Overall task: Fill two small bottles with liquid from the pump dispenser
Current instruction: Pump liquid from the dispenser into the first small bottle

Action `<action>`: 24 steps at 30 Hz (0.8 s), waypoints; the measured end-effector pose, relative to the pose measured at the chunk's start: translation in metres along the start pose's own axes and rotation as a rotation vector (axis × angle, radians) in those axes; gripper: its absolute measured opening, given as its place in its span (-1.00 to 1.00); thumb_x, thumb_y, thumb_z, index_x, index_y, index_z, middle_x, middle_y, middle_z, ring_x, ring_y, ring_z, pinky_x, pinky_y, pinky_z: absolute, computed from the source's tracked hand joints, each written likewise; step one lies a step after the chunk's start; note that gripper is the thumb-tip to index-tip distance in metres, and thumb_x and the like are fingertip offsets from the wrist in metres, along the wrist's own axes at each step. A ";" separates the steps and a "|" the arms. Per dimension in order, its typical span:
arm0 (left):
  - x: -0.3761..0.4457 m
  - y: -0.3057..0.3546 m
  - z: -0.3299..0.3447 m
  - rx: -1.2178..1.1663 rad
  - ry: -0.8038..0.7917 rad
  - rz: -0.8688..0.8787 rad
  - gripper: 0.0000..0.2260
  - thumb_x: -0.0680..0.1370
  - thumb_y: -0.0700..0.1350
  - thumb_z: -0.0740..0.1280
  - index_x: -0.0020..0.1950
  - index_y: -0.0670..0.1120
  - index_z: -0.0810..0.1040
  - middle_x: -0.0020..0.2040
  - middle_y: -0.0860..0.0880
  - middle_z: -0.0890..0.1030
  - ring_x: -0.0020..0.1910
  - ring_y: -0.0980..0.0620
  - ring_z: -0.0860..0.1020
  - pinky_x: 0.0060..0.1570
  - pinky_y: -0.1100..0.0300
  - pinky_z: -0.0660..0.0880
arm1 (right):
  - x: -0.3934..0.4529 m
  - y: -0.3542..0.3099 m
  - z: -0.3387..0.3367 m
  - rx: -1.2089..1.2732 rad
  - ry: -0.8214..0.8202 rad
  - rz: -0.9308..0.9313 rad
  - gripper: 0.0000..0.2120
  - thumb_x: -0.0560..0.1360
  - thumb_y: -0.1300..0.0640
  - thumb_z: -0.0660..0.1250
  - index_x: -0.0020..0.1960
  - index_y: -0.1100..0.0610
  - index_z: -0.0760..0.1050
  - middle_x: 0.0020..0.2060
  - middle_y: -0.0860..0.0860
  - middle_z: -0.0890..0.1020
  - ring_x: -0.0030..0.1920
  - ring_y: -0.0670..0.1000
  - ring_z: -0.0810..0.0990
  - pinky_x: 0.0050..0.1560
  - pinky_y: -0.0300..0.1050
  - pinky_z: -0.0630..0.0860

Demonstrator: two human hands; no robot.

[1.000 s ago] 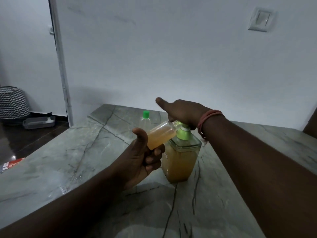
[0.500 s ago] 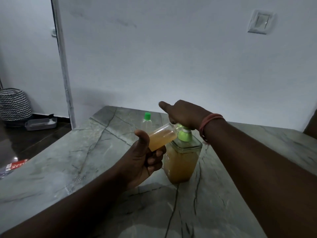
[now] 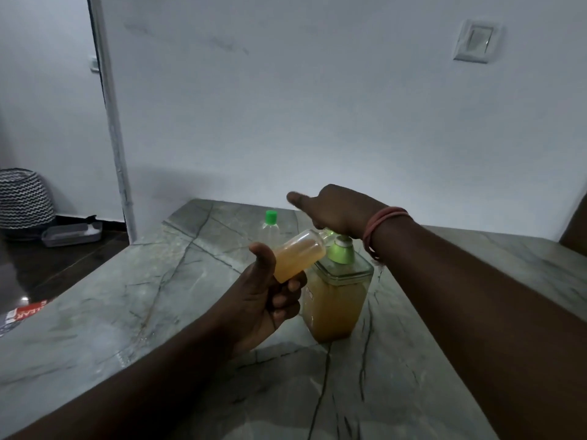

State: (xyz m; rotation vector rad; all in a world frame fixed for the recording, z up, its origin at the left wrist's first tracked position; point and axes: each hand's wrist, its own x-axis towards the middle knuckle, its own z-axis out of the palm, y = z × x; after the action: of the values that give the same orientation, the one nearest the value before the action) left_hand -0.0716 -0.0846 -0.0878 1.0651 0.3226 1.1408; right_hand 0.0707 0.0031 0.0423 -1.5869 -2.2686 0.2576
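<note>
Left hand (image 3: 260,300) grips the bottle (image 3: 298,254), fingers curled round its base, thumb up; bottle tilted, mouth at the spout of the dispenser (image 3: 333,290). Right hand (image 3: 336,209) presses down on the pump head, index finger out straight; I can't tell how the other fingers lie.

Change over the last second: barely any. Same grip, same tilt, right hand sits a touch lower on the pump. Liquid looks roughly half up the bottle, no clear rise. I'd judge we're mid-pump on this bottle, more strokes needed.

Second bottle (image 3: 270,227), green cap on, stands behind on the desk (image 3: 127,296), looks clear, so I'd guess unfilled.

Room: dispenser sits mid-desk, well away from the left edge and the far edge by the wall. Open desk left and in front for setting the bottle down. Capped bottle is near the pumping hand; watch it on the pull-back.
</note>
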 end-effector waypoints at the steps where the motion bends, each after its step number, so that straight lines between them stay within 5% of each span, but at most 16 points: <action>1: 0.000 -0.001 0.000 0.001 0.001 0.005 -0.08 0.31 0.43 0.43 0.43 -0.17 0.37 -0.26 -0.03 0.49 -0.44 0.15 0.37 -0.42 0.31 0.43 | -0.002 0.003 0.001 0.012 -0.001 0.004 -0.38 0.49 -0.37 0.08 -0.37 0.13 0.47 -0.60 -0.05 0.50 -0.60 -0.06 0.44 -0.40 -0.18 0.28; 9: 0.000 -0.001 0.001 0.001 0.020 0.010 -0.09 0.26 0.42 0.47 0.41 -0.15 0.43 -0.26 -0.05 0.47 -0.44 0.15 0.36 -0.44 0.30 0.42 | -0.008 -0.007 -0.006 -0.097 -0.078 0.018 -0.40 0.52 -0.36 0.03 -0.23 0.16 0.46 -0.38 -0.02 0.48 -0.45 -0.06 0.40 -0.42 -0.19 0.22; 16: 0.001 -0.001 -0.001 0.010 0.001 0.006 -0.13 0.31 0.42 0.44 0.39 -0.16 0.43 -0.25 -0.04 0.47 -0.44 0.15 0.36 -0.41 0.31 0.42 | -0.008 -0.001 0.000 0.039 -0.036 0.044 -0.38 0.50 -0.39 0.03 -0.37 0.09 0.47 -0.66 -0.09 0.44 -0.72 -0.12 0.35 -0.44 -0.20 0.23; 21: 0.001 -0.002 0.001 0.013 0.013 0.005 -0.09 0.27 0.42 0.46 0.40 -0.16 0.41 -0.26 -0.05 0.47 -0.44 0.15 0.35 -0.43 0.31 0.42 | -0.013 -0.004 -0.004 -0.058 -0.075 0.030 -0.30 0.55 -0.34 -0.03 0.14 0.23 0.55 -0.20 0.06 0.60 -0.34 -0.02 0.45 -0.31 -0.17 0.25; 23: -0.001 -0.001 0.002 0.023 0.017 0.009 -0.09 0.26 0.43 0.47 0.39 -0.16 0.41 -0.26 -0.05 0.47 -0.44 0.15 0.35 -0.43 0.31 0.42 | -0.016 -0.008 -0.006 -0.108 -0.094 0.033 -0.32 0.56 -0.32 -0.04 0.22 0.22 0.51 -0.01 0.13 0.61 -0.33 -0.03 0.40 -0.19 -0.15 0.29; 24: -0.001 -0.001 0.002 0.027 0.019 0.012 -0.08 0.26 0.43 0.47 0.40 -0.16 0.41 -0.26 -0.05 0.47 -0.44 0.14 0.35 -0.44 0.31 0.42 | -0.015 -0.011 -0.008 -0.134 -0.105 0.036 -0.32 0.56 -0.32 -0.04 0.20 0.22 0.52 -0.08 0.13 0.59 -0.35 -0.04 0.38 -0.13 -0.14 0.30</action>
State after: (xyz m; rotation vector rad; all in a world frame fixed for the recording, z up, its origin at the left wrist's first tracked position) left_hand -0.0702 -0.0868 -0.0881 1.0815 0.3482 1.1610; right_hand 0.0691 -0.0156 0.0508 -1.7200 -2.3824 0.2065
